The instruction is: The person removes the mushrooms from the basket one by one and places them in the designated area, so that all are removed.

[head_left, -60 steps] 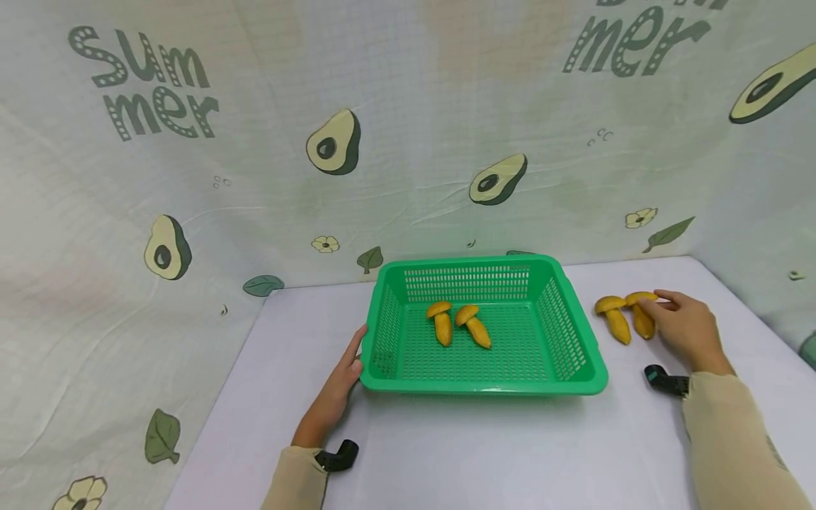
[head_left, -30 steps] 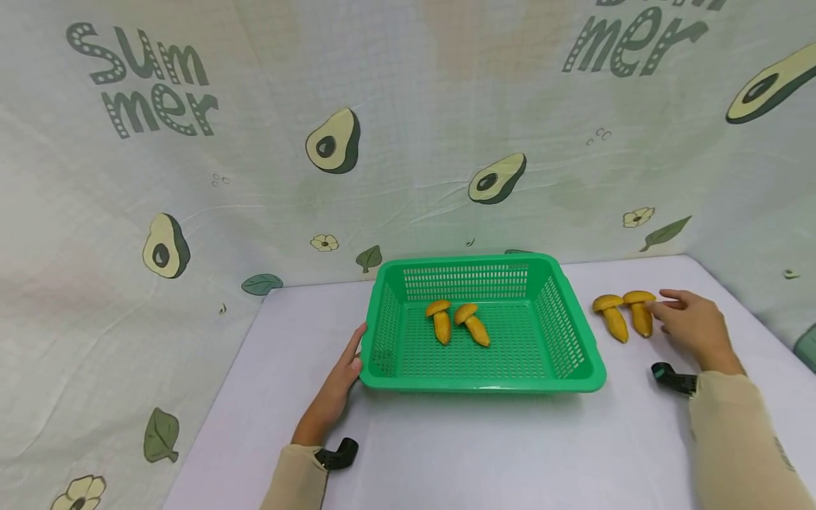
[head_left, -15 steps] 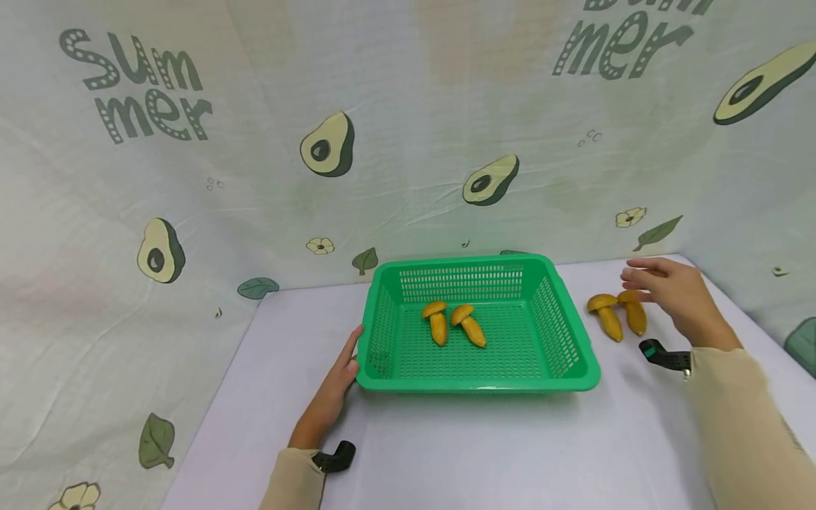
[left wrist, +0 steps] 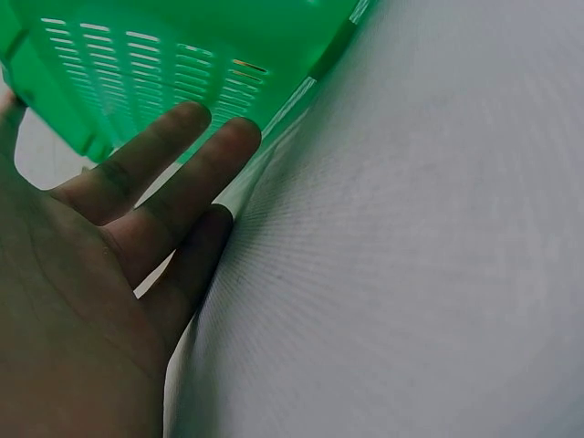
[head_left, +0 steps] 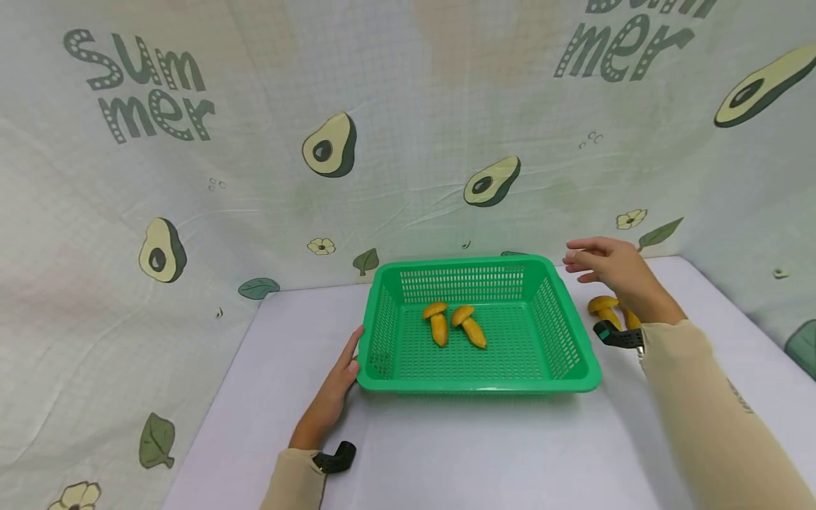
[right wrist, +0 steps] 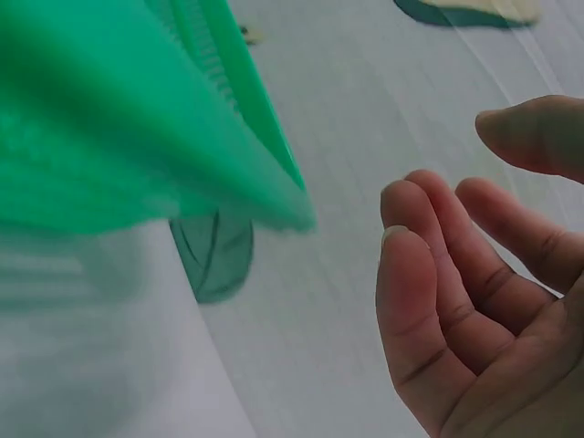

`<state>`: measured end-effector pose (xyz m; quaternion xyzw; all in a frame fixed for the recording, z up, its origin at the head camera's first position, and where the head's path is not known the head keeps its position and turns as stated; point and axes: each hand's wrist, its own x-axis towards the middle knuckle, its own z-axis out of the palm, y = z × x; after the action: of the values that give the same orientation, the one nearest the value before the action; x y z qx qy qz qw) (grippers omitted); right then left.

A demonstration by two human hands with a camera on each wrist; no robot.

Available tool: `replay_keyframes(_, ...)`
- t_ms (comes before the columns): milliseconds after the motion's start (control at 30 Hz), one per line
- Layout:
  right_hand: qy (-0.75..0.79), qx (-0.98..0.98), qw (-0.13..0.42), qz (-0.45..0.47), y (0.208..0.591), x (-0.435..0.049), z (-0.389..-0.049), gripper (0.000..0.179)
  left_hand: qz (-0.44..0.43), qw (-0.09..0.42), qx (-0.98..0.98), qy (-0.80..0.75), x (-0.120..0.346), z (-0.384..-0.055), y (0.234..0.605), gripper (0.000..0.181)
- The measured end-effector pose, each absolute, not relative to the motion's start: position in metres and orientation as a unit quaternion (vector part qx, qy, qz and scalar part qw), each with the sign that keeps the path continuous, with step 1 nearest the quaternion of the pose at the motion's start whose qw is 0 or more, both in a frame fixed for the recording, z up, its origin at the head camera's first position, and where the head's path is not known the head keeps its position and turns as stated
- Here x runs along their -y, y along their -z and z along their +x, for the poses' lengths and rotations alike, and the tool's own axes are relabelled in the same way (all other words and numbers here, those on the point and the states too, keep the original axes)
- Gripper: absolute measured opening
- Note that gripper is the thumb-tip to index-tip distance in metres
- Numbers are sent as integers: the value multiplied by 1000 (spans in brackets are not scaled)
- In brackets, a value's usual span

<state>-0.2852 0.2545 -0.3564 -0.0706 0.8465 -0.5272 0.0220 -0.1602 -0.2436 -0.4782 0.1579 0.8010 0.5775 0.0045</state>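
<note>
By the green basket (head_left: 478, 387), right grip (head_left: 615, 269) parted

The basket's left side is touched by the left grip (head_left: 334, 389), fingers straight; inside, two yellow mushrooms (head_left: 439, 329) are seen; on the worktop (head_left: 510, 453) rightward, two more mushrooms (head_left: 602, 306) are partly hidden

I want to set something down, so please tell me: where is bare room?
Bare table lies at the near side of the basket, between the sleeves, and left of the left hand. Inside, the floor is free right of the two mushrooms. Crowded: right of the basket, where the right hand hangs near two more mushrooms.
</note>
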Motion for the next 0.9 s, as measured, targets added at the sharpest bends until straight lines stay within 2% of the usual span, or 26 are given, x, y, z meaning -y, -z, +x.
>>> replay_keyframes(333,512,-839,90,-160,355,-191,-303,51,163,5,-801,-575,246,-161,480,57)
replay_keyframes(500,501,-840,121,-173,363,-172,-311,48,166,7,-796,-582,244,-162,481,56)
replay_keyframes(900,452,-846,188,-209,376,-136,-320,52,164,7,-797,-581,244,-162,480,56)
